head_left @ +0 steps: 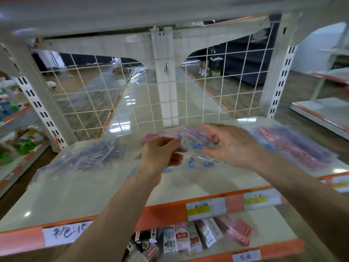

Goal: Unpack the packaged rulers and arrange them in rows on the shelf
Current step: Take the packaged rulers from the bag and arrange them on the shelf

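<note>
Holding a clear packet (pixel 196 148) with blue print between them, both hands hover just above the white shelf (pixel 94 195). The left hand (pixel 162 154) curls its fingers round the packet's left end, where a bunch of pink rulers (pixel 152 138) sticks out past the knuckles. The right hand (pixel 228 146) appears to pinch the other end between thumb and bent fingers, though blur makes the exact hold hard to read.

On the shelf to the left, well apart from the hands, lies a loose pile of pale purple rulers (pixel 86 157) in clear wrap. To the right, near the shelf's edge, lies a second pile of pink and purple rulers (pixel 294 146). Just behind the hands rise a white wire grid (pixel 207 91) and a white upright post (pixel 166 82).

Both forearms cross the shelf's orange front strip (pixel 164 210) and hide part of it. On the strip sit a printed price label (pixel 205 208) and, further left, a handwritten label (pixel 68 233). On the shelf below stand small boxes (pixel 179 241) in a row, with pink packets (pixel 236 231) beside them.
</note>
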